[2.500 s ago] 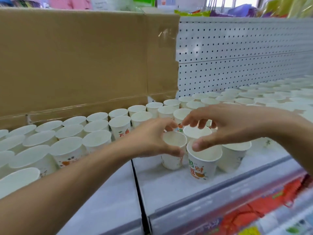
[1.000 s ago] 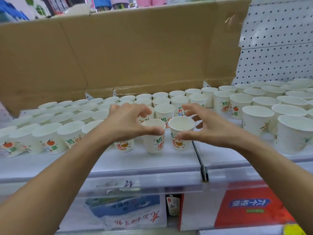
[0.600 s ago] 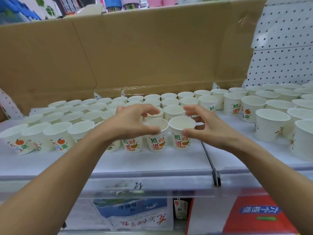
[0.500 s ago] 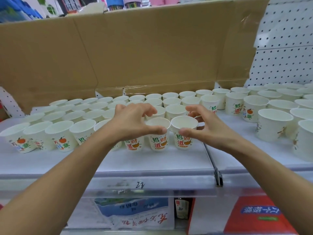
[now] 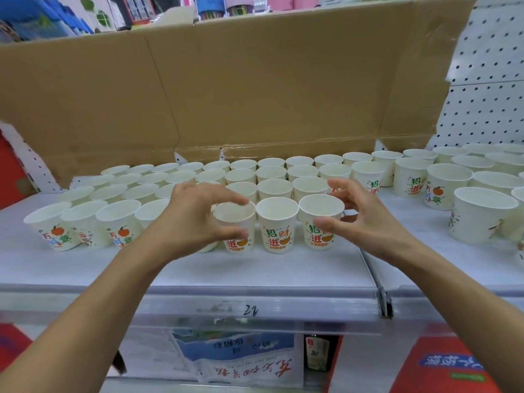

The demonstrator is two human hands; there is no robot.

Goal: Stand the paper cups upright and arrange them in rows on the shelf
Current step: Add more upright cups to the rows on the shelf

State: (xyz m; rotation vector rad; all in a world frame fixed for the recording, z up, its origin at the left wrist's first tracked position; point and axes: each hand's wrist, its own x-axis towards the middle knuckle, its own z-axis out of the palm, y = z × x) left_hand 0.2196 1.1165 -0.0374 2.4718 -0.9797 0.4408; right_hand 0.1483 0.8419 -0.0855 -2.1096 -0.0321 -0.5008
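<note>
So the paper cups (image 5: pixel 276 177) are all standing upright, packed in rows on the white shelf (image 5: pixel 255 268), with a big cardboard sheet (image 5: pixel 255 89) leaning behind them. Both hands are at the front row. The left hand (image 5: pixel 195 219) has its grip curled around the cup on the left (image 5: pixel 236 225) of the front three, thumb low on the printed side and index finger over the rim, looks like it's touching but hard to say how firmly. The right hand (image 5: pixel 365 219) has its grip spread open around the cup on the right (image 5: pixel 321 219), thumb just in front of the cup wall, the other fingers fanned out behind it, can't tell if they touch. The middle cup (image 5: pixel 277 222) sits between them with nobody on it. More cups run off to the right in front of a pegboard (image 5: pixel 487 80), spaced a bit looser there
</note>
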